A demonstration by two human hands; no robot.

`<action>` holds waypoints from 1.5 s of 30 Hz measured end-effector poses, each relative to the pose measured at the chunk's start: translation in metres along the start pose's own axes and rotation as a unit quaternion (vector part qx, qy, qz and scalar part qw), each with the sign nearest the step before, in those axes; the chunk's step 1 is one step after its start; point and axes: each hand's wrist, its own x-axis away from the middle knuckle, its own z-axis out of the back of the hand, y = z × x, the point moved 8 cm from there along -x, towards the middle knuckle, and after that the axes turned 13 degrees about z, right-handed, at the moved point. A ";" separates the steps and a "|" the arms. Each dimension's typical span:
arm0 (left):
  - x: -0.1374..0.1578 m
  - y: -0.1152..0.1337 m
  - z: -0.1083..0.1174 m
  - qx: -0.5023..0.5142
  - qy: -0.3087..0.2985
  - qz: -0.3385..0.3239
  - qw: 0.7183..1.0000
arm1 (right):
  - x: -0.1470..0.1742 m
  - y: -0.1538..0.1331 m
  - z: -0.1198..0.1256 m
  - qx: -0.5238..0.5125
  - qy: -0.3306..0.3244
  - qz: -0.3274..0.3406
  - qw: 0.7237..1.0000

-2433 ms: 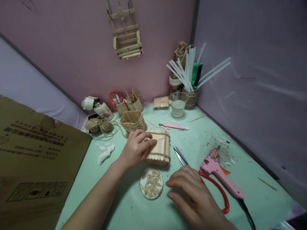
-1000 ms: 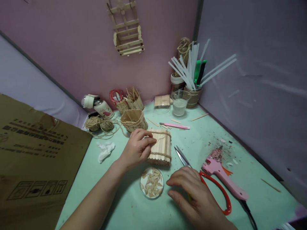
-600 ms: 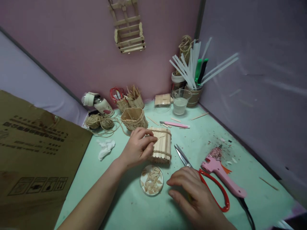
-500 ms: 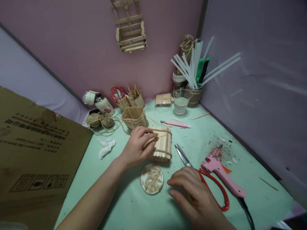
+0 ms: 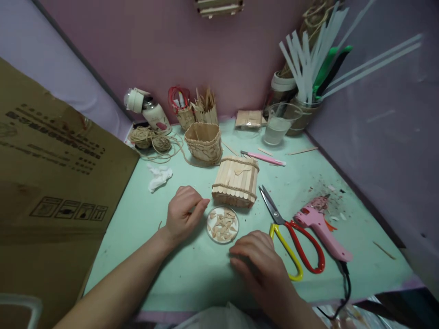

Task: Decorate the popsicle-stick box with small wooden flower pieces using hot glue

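Note:
My left hand (image 5: 185,214) rests on the table just left of a small round dish (image 5: 208,233). Its fingers are curled under and the thumb lies along them; nothing shows in it. My right hand (image 5: 262,262) is held loosely bent at the dish's lower right, thumb a little apart from the fingers, with nothing visible between them. Small pieces of thin wood (image 5: 222,224) fill the dish. Behind it lies a craft-stick container (image 5: 235,176) bound with two cords, with a few thin wood pieces (image 5: 242,170) on its upper side.
Scissors (image 5: 277,217) and a pink glue gun (image 5: 320,226) lie at right. Farther back are a woven-edged basket (image 5: 204,144), a pink pen-like tool (image 5: 265,158), a plastic cup (image 5: 276,130) and twine (image 5: 147,139). A cardboard box (image 5: 58,183) stands at left.
My left hand has left the craft-stick container, moved toward me beside the dish and curled. My right hand has drawn slightly left, off the scissors handles. The view has tilted down.

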 end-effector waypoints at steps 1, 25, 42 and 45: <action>0.003 -0.002 -0.003 -0.003 -0.013 0.008 1.000 | 0.002 0.002 -0.001 0.013 0.003 -0.005 1.000; 0.030 -0.016 -0.047 -0.072 -0.207 0.118 0.969 | -0.012 0.018 0.003 0.228 0.013 -0.085 0.970; 0.030 -0.019 -0.038 -0.038 -0.191 0.174 0.965 | -0.032 0.030 -0.029 0.244 -0.082 -0.114 0.960; 0.030 -0.014 -0.035 0.013 -0.180 0.178 0.967 | -0.032 0.027 -0.021 0.184 -0.030 -0.108 0.976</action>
